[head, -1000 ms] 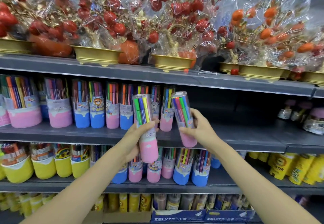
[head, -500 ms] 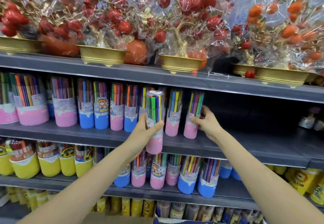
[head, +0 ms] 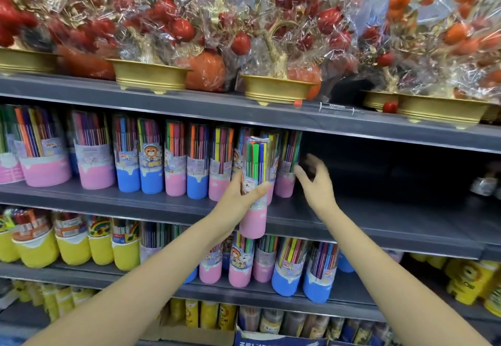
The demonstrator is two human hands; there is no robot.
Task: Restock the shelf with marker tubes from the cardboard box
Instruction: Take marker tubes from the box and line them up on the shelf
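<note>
At the frame's centre the left hand grips a pink-based marker tube upright before the shelf, thumb across its front, while the right hand hovers beside it, fingers spread.

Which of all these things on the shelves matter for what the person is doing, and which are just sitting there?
Part of the job:
- pink-based marker tube, gripped by the left hand
- right hand, empty, beside the last pink tube in the row
- middle shelf, with bare space at the right

Just sitting there:
- wrapped fruit trees in gold pots
- yellow-based tubs
- marker tubes on the shelf below
</note>
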